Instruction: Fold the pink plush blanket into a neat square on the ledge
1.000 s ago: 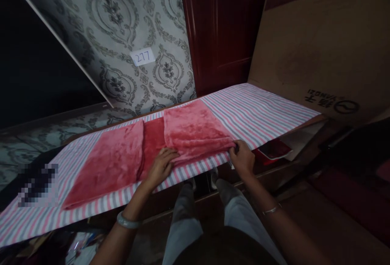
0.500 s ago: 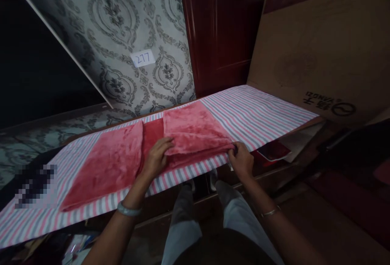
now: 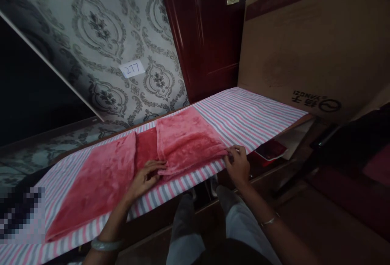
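A pink plush blanket [image 3: 183, 139] lies on a striped cloth, its two ends folded inward. Between the two flaps a darker red strip [image 3: 145, 147] shows. My left hand [image 3: 148, 177] is at the near inner corner of the right flap, thumb and fingers closed on its edge. At the blanket's right front corner, my right hand [image 3: 237, 163] pinches the edge with bent fingers. The left flap [image 3: 97, 175] lies flat, untouched by either hand.
The pink, white and grey striped cloth [image 3: 243, 110] covers a long narrow surface along the patterned wall [image 3: 100, 25]. A large cardboard box [image 3: 283, 53] stands at the right end, beside a dark red door panel [image 3: 204, 33]. A dark screen [image 3: 27, 78] is on the left.
The right flap's front edge has come down toward me and lies flatter over the layer below. My left hand has moved nearer with it; my right hand stays at the corner. The view has shifted slightly.
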### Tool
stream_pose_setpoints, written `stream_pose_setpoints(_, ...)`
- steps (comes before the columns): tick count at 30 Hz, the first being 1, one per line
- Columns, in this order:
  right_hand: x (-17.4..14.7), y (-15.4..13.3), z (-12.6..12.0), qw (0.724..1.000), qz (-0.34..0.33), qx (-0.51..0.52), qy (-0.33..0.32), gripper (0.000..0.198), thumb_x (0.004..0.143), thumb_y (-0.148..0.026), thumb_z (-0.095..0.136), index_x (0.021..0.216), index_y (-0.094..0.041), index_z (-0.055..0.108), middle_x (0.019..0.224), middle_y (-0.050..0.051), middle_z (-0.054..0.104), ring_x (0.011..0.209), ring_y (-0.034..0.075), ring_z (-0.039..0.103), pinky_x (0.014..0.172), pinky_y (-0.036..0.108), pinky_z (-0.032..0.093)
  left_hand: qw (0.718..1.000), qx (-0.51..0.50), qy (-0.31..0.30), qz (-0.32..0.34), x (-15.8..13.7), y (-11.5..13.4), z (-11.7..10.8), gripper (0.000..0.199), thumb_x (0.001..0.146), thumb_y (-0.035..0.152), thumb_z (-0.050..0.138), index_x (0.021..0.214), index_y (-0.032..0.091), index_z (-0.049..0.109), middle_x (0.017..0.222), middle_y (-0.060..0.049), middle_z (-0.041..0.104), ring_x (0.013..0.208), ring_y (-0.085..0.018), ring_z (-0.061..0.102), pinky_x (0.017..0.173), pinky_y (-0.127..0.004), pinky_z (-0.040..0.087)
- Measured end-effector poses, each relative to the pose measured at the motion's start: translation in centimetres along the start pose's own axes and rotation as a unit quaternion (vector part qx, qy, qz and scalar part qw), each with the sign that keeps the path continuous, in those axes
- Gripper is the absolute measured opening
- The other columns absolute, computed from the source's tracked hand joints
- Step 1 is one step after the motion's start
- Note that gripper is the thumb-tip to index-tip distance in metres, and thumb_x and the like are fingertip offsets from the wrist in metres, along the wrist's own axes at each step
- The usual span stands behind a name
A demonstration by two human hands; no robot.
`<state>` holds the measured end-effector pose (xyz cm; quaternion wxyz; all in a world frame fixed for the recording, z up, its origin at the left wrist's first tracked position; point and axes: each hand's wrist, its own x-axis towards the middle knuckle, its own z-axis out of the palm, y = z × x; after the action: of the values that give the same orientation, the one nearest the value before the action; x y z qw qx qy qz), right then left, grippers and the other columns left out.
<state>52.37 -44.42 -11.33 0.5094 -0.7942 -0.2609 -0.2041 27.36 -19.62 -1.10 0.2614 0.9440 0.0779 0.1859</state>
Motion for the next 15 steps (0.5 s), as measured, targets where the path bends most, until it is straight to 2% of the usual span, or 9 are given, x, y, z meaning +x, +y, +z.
stream_pose_setpoints(4,-0.1,0.6,0.3,0.999,-0.033,0.027,0.008,0.022,0.087,-0.027,0.048,0.097,-0.022,0.067,0.114,0.01,0.064,0.097,0.022,0.064,0.078,0.035,0.055,0.993,-0.051,0.065,-0.087,3.6,1.1,-1.6,0.034,0.092,0.043,0.051,0.105,0.023,0.075,0.108,-0.008,0.076,0.104,-0.026,0.069,0.096,-0.044,0.054)
stream_pose_setpoints(6,-0.2,1.0,0.4,0.998,-0.055,0.038,0.008,0.021,0.088,-0.026,0.048,0.098,-0.022,0.066,0.113,0.009,0.067,0.1,0.023,0.065,0.082,0.037,0.056,0.992,-0.042,0.068,-0.093,6.7,1.6,-1.6,0.034,0.091,0.044,0.051,0.105,0.022,0.074,0.103,-0.008,0.077,0.099,-0.025,0.071,0.091,-0.041,0.056)
stream_pose_setpoints(10,-0.4,1.8,0.7,0.995,-0.094,0.025,0.009,0.022,0.091,-0.024,0.046,0.102,-0.022,0.065,0.105,0.007,0.071,0.095,0.022,0.069,0.078,0.034,0.057,0.998,0.022,0.022,-0.056,15.3,1.4,0.0,0.03,0.085,0.031,0.053,0.105,0.02,0.073,0.104,-0.007,0.077,0.092,-0.022,0.071,0.082,-0.036,0.058)
stream_pose_setpoints(15,-0.7,2.0,0.9,0.99,-0.133,0.007,0.033,0.019,0.094,-0.026,0.046,0.102,-0.024,0.064,0.104,0.006,0.072,0.089,0.021,0.071,0.073,0.033,0.058,0.99,0.115,0.014,-0.083,26.1,-1.3,2.6,0.04,0.083,0.018,0.052,0.118,0.014,0.069,0.118,-0.011,0.073,0.099,-0.021,0.069,0.089,-0.035,0.056)
